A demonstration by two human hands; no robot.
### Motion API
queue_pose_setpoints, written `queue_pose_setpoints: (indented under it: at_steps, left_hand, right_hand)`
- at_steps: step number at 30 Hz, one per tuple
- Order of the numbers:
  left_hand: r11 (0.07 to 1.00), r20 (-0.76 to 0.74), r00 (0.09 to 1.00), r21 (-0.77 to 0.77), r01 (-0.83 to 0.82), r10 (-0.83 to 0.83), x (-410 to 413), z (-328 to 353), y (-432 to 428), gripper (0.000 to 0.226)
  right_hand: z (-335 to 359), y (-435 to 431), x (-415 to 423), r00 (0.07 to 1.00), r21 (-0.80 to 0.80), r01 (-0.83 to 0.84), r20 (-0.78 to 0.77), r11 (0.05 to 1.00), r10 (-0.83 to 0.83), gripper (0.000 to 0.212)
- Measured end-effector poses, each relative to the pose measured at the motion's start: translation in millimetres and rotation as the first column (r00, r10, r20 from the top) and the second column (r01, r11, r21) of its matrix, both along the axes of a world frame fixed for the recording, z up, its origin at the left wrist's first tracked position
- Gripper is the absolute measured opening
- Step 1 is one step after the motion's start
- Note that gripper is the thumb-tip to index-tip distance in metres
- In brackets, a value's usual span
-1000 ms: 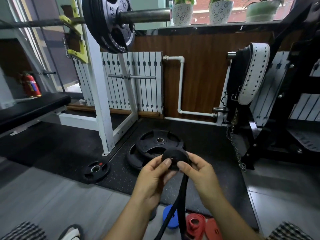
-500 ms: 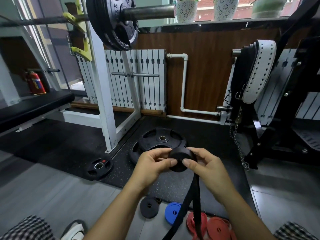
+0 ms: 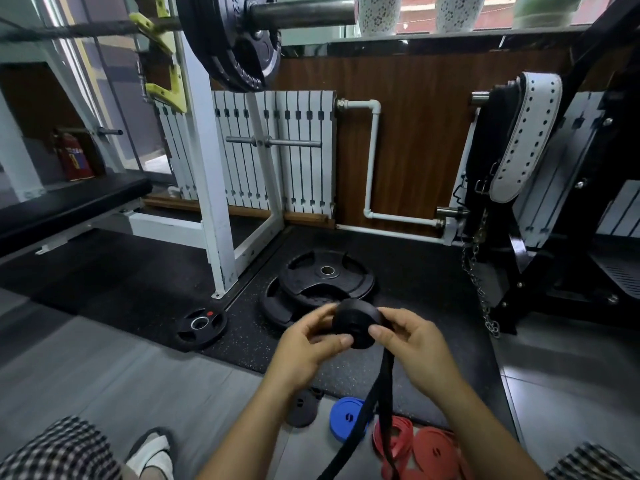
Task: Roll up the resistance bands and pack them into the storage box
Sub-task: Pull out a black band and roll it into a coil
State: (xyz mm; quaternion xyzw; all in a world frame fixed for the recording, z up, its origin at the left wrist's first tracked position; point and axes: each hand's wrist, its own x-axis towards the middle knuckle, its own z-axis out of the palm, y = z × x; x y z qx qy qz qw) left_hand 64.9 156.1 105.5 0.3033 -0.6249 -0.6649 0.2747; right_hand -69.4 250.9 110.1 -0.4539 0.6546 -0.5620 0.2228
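Observation:
A black resistance band [image 3: 356, 322] is partly wound into a thick roll held up in front of me. My left hand [image 3: 308, 344] grips the roll from the left, thumb on its near face. From the right, my right hand [image 3: 412, 344] pinches it, thumb on the front. The loose tail [image 3: 379, 400] hangs straight down between my forearms. On the floor below lie a rolled black band [image 3: 302, 408], a rolled blue band [image 3: 346, 419] and red bands [image 3: 426, 452], partly hidden by the tail and my right arm. No storage box is in view.
Two stacked black weight plates [image 3: 322, 282] lie on the rubber mat ahead, a small plate [image 3: 201, 327] to their left. A white rack post [image 3: 214, 216] with a loaded barbell [image 3: 235, 39] stands at left. A black machine [image 3: 540, 216] with a chain [image 3: 479, 285] stands right. My foot [image 3: 152, 455] is lower left.
The view has tilted down a little, showing more of the bands on the floor. Both hands have kept turning the roll, and it looks slightly thicker, with the tail hanging further right.

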Motion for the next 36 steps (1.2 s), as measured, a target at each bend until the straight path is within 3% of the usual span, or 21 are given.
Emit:
queue_pose_setpoints:
  at_steps: [3, 6, 12, 16, 20, 23, 24, 26, 28, 30, 32, 36]
  left_hand:
    - [0.963, 0.119, 0.987, -0.234, 0.135, -0.109, 2, 16, -12, 0.044]
    - [0.963, 0.059, 0.992, -0.238, 0.123, -0.112, 2, 29, -10, 0.03]
    - [0.982, -0.26, 0.957, 0.169, -0.086, 0.129, -5, 17, 16, 0.027]
    - [0.868, -0.45, 0.854, 0.496, -0.006, 0.262, -11, 14, 29, 0.021]
    - [0.773, -0.474, 0.805, 0.634, 0.03, 0.358, -21, 6, 34, 0.02]
    - [0.826, -0.429, 0.871, 0.562, 0.05, 0.24, -16, 3, 30, 0.017]
    - [0.889, -0.37, 0.92, 0.455, 0.058, 0.129, -12, 4, 25, 0.017]
    - [0.991, -0.102, 0.992, 0.108, 0.081, -0.07, -4, 12, 11, 0.021]
    - [0.972, 0.12, 0.982, -0.169, 0.164, -0.145, -1, 25, -1, 0.03]
    - [0.936, 0.181, 0.97, -0.281, 0.211, -0.164, -4, 36, -4, 0.031]
    - [0.958, 0.079, 0.988, -0.243, 0.15, -0.135, -5, 39, -3, 0.029]
    - [0.993, -0.23, 0.973, 0.117, -0.009, 0.036, -8, 28, 8, 0.024]
  right_hand:
    - [1, 2, -3, 0.959, 0.09, -0.042, -0.277, 0.995, 0.066, 0.026]
    - [6, 1, 1, 0.976, 0.003, -0.059, -0.208, 0.998, 0.058, 0.025]
    - [9, -3, 6, 0.988, -0.144, 0.022, 0.157, 0.989, 0.001, 0.026]
    - [4, -6, 13, 0.94, -0.2, 0.018, 0.337, 0.98, 0.052, 0.025]
    - [0, -7, 18, 0.92, -0.235, 0.017, 0.385, 0.972, 0.077, 0.021]
    - [4, -2, 8, 0.948, -0.196, -0.013, 0.309, 0.98, 0.074, 0.024]
    - [6, 0, 2, 0.963, -0.164, -0.029, 0.258, 0.986, 0.072, 0.024]
    - [7, 5, -8, 0.992, -0.062, -0.048, 0.11, 0.997, 0.054, 0.027]
    - [10, 8, -11, 0.997, 0.045, -0.058, -0.055, 0.997, 0.06, 0.029]
    - [12, 9, -7, 0.991, 0.057, -0.066, -0.113, 0.996, 0.072, 0.031]
    - [17, 8, -2, 0.998, -0.038, -0.058, -0.008, 0.998, 0.058, 0.031]
    - [18, 6, 1, 0.951, -0.176, -0.037, 0.295, 0.984, 0.089, 0.022]
